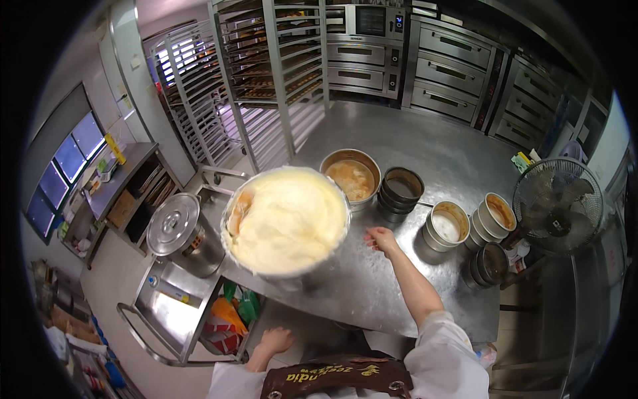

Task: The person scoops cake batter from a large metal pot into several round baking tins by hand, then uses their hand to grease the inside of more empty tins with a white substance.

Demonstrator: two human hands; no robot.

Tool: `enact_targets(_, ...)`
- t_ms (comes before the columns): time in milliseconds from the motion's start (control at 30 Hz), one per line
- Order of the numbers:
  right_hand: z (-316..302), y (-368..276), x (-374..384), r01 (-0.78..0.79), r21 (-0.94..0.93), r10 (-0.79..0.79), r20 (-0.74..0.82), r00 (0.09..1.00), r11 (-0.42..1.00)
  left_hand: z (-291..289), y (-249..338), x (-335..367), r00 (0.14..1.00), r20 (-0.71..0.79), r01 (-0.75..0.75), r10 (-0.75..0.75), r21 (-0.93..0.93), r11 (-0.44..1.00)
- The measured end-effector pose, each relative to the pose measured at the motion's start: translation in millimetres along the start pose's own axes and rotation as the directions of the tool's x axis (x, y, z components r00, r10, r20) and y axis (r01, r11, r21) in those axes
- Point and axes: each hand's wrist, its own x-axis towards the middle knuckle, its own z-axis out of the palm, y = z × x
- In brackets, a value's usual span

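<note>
A big mixing bowl (334,240) heaped with pale yellow cream (292,216) stands at the left end of the steel table, its rim smeared. An orange-tan lump shows in the cream's left side. To the right of the bowl, my right hand (381,239) reaches over the table with its fingers loosely bent and apart, and I see nothing in it. My left hand (276,340) is low beside my body, off the table's near edge; its fingers are relaxed and it holds nothing I can see. Beyond my right hand is a round pan (350,178) with tan residue inside.
Dark round tins (401,189) and light cake tins (445,226) stand in stacks along the steel table (345,292). A fan (558,205) is at the right. At the left, a trolley (176,319) carries a lidded steel pot (186,236). Tray racks (279,80) and ovens (452,66) line the back.
</note>
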Motion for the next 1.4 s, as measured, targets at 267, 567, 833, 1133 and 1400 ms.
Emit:
enact_targets(267,8.2,-23.0,171.3,-0.202,-0.17,0.136,-0.339,0.931,0.965,113.0,-47.3,-29.1,0.859,0.124,0.451,-0.498,-0.644,0.618)
enact_targets(567,18.4,-34.3,206.2,0.074,-0.373,-0.279,-0.535,0.798,0.925,245.3,-76.4,-40.3,0.678,0.558,0.679,-0.479,-0.725,0.118)
enact_targets(833,40.5,-154.8,143.8,0.528,0.353,-0.37,-0.427,0.825,0.772,210.2,-113.1,9.8,0.805,0.255,0.375,-0.536,-0.918,0.126)
enact_targets(1133,-66.9,-119.7,-75.1,0.578,-0.036,-0.508,-0.523,0.684,0.815,113.7,-156.5,23.4,0.912,0.286,0.356,-0.293,-0.908,0.222)
enact_targets(1400,-31.5,89.6,-216.5,0.216,0.154,-0.081,-0.604,0.793,0.964,81.6,-221.4,40.3,0.92,0.366,0.365,-0.139,-0.672,0.644)
